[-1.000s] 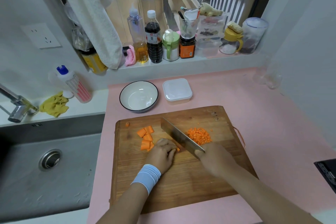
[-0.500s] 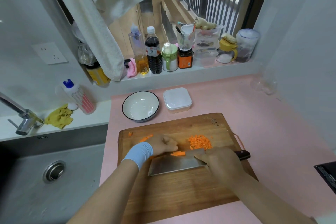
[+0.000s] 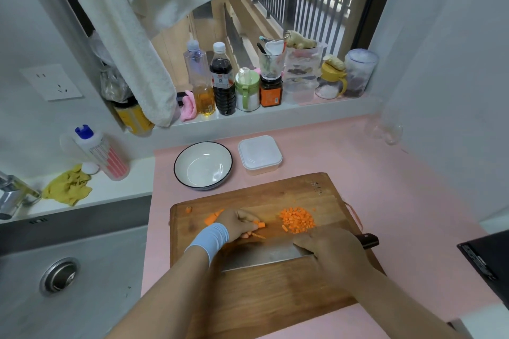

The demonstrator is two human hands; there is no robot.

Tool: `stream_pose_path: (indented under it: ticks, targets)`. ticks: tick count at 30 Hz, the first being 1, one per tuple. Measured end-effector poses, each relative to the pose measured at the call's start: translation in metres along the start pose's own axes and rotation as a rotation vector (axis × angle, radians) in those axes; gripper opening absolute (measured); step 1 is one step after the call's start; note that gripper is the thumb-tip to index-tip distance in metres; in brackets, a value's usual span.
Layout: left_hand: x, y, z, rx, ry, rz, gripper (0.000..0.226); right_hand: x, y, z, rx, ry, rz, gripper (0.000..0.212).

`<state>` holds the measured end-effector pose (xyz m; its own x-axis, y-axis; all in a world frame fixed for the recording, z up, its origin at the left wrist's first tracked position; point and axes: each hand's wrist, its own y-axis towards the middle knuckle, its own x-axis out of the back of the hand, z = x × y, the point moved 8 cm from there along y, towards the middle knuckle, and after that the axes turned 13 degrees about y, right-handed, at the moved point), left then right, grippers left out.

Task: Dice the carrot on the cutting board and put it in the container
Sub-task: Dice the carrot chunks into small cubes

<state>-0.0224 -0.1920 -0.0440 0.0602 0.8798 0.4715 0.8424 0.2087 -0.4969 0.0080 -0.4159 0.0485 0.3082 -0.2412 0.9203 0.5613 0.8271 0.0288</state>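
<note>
Light-blue wristband (image 3: pixel 210 239), bare forearms

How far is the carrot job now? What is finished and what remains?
Done: a pile of small dice lies on the cutting board. In hand: the left hand holds carrot strips while the right hand grips the cleaver. Left: bigger chunks beside the left hand are uncut, and the container has its lid on.

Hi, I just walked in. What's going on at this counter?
A person is dicing carrot on a wooden cutting board. The left hand holds down a carrot piece, and the right hand grips a cleaver. A pile of diced carrot lies to the right, with larger chunks to the left. Beyond the board, the bowl is empty and the container is lidded.
</note>
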Motion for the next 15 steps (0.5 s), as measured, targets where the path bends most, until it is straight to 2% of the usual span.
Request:
stream_pose_path:
  ticks: [5,10,15]
  targets:
    - [0.009,0.007,0.010,0.005,-0.026,-0.037,0.014,0.010,-0.011,-0.014,-0.093,0.062,0.008,0.017]
    - [0.006,0.013,0.001,-0.094,0.118,-0.088,0.014,0.021,-0.019,-0.024,-0.253,0.126,-0.009,0.030]
    - [0.012,0.014,-0.004,-0.138,0.249,-0.136,0.014,0.010,-0.022,-0.032,-0.436,0.176,0.112,0.030]
